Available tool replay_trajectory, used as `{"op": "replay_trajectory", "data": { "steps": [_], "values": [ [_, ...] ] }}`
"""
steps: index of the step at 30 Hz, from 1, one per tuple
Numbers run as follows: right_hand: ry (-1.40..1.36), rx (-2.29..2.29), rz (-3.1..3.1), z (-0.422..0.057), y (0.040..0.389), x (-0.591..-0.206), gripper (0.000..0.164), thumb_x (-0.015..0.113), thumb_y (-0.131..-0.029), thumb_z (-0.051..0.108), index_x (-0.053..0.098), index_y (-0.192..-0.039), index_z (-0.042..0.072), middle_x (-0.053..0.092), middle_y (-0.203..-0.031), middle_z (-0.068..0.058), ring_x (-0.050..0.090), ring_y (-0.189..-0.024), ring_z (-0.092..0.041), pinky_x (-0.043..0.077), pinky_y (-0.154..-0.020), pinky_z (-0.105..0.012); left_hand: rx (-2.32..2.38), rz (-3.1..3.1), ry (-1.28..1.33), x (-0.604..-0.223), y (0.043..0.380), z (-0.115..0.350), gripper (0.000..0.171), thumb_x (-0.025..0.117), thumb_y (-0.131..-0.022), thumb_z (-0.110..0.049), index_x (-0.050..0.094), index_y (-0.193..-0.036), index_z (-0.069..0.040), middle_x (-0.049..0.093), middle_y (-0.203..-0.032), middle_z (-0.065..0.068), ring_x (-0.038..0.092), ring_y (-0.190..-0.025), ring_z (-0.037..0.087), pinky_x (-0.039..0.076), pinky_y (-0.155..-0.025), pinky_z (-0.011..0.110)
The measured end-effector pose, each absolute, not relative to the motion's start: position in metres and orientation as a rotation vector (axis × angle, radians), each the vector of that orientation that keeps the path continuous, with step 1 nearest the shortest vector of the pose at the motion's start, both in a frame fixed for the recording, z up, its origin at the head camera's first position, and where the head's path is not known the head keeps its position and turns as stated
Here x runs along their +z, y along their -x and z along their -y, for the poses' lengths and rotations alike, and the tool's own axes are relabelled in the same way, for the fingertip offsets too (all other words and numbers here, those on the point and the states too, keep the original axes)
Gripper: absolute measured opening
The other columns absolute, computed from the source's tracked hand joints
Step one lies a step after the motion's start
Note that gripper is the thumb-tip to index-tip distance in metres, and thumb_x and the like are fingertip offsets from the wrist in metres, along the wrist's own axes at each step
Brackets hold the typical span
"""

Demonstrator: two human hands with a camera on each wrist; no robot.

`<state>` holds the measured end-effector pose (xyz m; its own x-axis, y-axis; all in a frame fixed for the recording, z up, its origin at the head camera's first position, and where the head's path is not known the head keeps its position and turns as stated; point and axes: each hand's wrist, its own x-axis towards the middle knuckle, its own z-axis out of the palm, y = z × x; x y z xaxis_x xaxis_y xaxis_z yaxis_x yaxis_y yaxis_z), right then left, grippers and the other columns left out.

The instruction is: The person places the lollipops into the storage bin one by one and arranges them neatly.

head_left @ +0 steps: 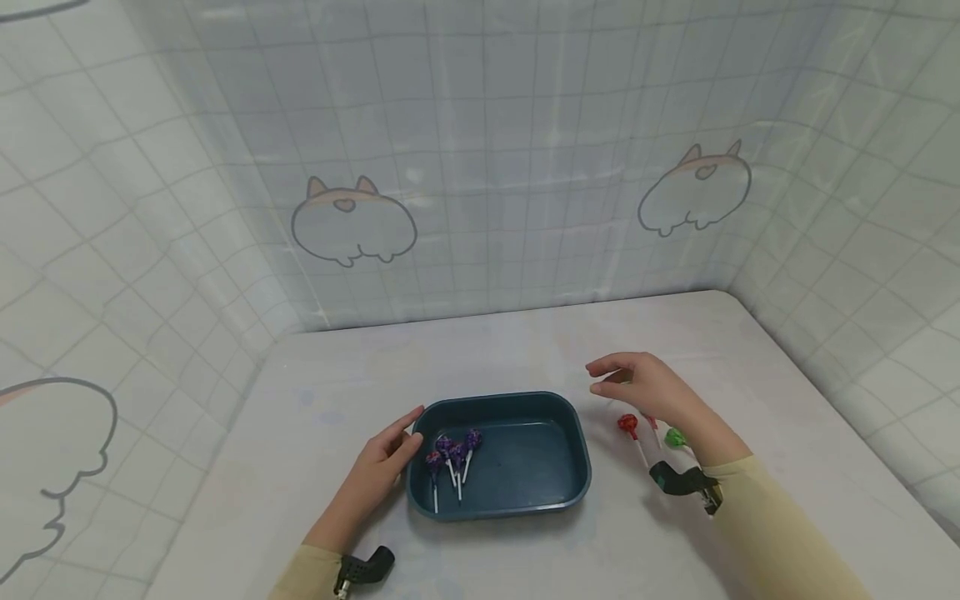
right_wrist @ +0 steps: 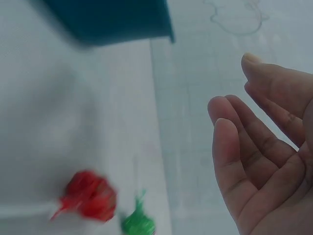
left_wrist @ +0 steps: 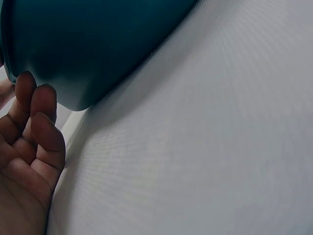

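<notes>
A dark teal tray [head_left: 517, 510] sits on the table, with several purple-wrapped lollipops [head_left: 457, 454] in its left part, sticks toward the near side. My left hand [head_left: 378, 467] holds the tray's left rim, thumb over the edge; in the left wrist view its bent fingers [left_wrist: 43, 100] lie by the outer wall. My right hand [head_left: 637, 383] hovers right of the tray, thumb and fingers apart. The right wrist view shows nothing in that hand [right_wrist: 269, 147]. Below it lie a red lollipop [head_left: 628, 423] and a green lollipop [head_left: 675, 437]; another red one is partly hidden by the hand.
The white table [head_left: 360, 367] ends at a rounded far right corner. Grid-patterned curtains [head_left: 510, 167] with cartoon animal drawings hang behind it and on both sides. A black wrist device [head_left: 678, 479] sits on each sleeve.
</notes>
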<state>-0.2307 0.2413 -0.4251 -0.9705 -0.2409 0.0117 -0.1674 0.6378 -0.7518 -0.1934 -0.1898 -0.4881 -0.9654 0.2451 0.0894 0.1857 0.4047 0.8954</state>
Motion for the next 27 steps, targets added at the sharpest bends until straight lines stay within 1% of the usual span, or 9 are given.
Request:
{"op": "replay_trajectory", "data": {
  "steps": [3, 7, 10, 12, 16, 18, 20, 23, 27],
  "values": [
    [0.309, -1.242, -2.758, -0.251, 0.227, -0.434, 0.04, 0.075, -0.089, 0.034, 0.068, -0.125, 0.017, 0.066, -0.122, -0.006, 0.065, -0.105, -0.02, 0.053, -0.084, -0.04, 1.634, -2.585, -0.397, -0.489, 0.193, 0.19, 0.047, 0.058, -0.102, -0.027, 0.049, -0.148, -0.017, 0.055, -0.08, 0.009, 0.05, -0.064, 0.026, 0.044, -0.053, 0.029],
    [0.281, -1.217, -2.776, -0.262, 0.223, -0.444, 0.039, 0.074, -0.09, 0.031, 0.068, -0.125, 0.014, 0.066, -0.121, -0.008, 0.063, -0.109, -0.024, 0.054, -0.078, -0.038, 1.632, -2.589, -0.391, -0.489, 0.193, 0.19, 0.047, 0.058, -0.102, -0.027, 0.049, -0.147, -0.017, 0.055, -0.08, 0.008, 0.05, -0.064, 0.025, 0.044, -0.054, 0.029],
    [0.268, -1.219, -2.79, -0.268, 0.219, -0.45, 0.037, 0.074, -0.091, 0.027, 0.069, -0.124, 0.013, 0.067, -0.12, -0.008, 0.062, -0.109, -0.026, 0.054, -0.076, -0.038, 1.629, -2.588, -0.387, -0.486, 0.192, 0.189, 0.048, 0.058, -0.102, -0.028, 0.049, -0.147, -0.017, 0.055, -0.08, 0.008, 0.05, -0.064, 0.025, 0.044, -0.054, 0.029],
    [0.259, -1.22, -2.792, -0.271, 0.218, -0.455, 0.035, 0.074, -0.091, 0.025, 0.069, -0.124, 0.013, 0.067, -0.12, -0.008, 0.063, -0.107, -0.025, 0.054, -0.078, -0.038, 1.626, -2.59, -0.387, -0.488, 0.193, 0.19, 0.048, 0.058, -0.102, -0.029, 0.049, -0.147, -0.017, 0.055, -0.08, 0.008, 0.05, -0.064, 0.026, 0.044, -0.053, 0.029],
    [0.228, -1.191, -2.803, -0.278, 0.217, -0.466, 0.035, 0.075, -0.09, 0.025, 0.07, -0.123, 0.014, 0.066, -0.119, -0.007, 0.065, -0.103, -0.023, 0.054, -0.079, -0.041, 1.626, -2.595, -0.381, -0.506, 0.202, 0.195, 0.047, 0.059, -0.101, -0.031, 0.049, -0.147, -0.023, 0.055, -0.08, 0.007, 0.05, -0.063, 0.022, 0.043, -0.052, 0.029],
    [0.225, -1.169, -2.816, -0.28, 0.218, -0.47, 0.035, 0.076, -0.089, 0.026, 0.071, -0.122, 0.015, 0.066, -0.119, -0.007, 0.065, -0.102, -0.022, 0.054, -0.082, -0.043, 1.632, -2.598, -0.378, -0.515, 0.207, 0.198, 0.047, 0.059, -0.101, -0.033, 0.05, -0.146, -0.027, 0.055, -0.08, 0.008, 0.049, -0.062, 0.02, 0.043, -0.052, 0.03],
    [0.221, -1.159, -2.819, -0.281, 0.218, -0.472, 0.036, 0.077, -0.088, 0.028, 0.071, -0.122, 0.015, 0.066, -0.118, -0.007, 0.065, -0.101, -0.022, 0.053, -0.082, -0.043, 1.642, -2.598, -0.385, -0.516, 0.207, 0.199, 0.046, 0.06, -0.1, -0.036, 0.051, -0.145, -0.031, 0.055, -0.08, 0.008, 0.049, -0.062, 0.019, 0.043, -0.052, 0.03],
    [0.219, -1.154, -2.817, -0.28, 0.217, -0.475, 0.036, 0.078, -0.087, 0.028, 0.071, -0.121, 0.016, 0.067, -0.115, -0.006, 0.065, -0.1, -0.022, 0.054, -0.08, -0.04, 1.651, -2.598, -0.39, -0.516, 0.207, 0.199, 0.047, 0.06, -0.099, -0.041, 0.051, -0.144, -0.033, 0.055, -0.081, 0.009, 0.049, -0.062, 0.02, 0.043, -0.051, 0.03],
    [0.22, -1.126, -2.82, -0.279, 0.217, -0.478, 0.037, 0.08, -0.085, 0.026, 0.072, -0.12, 0.017, 0.067, -0.112, -0.004, 0.064, -0.099, -0.021, 0.055, -0.078, -0.036, 1.658, -2.594, -0.379, -0.516, 0.207, 0.199, 0.046, 0.06, -0.099, -0.041, 0.051, -0.144, -0.034, 0.055, -0.081, 0.009, 0.048, -0.061, 0.019, 0.042, -0.051, 0.03]
  ]
}}
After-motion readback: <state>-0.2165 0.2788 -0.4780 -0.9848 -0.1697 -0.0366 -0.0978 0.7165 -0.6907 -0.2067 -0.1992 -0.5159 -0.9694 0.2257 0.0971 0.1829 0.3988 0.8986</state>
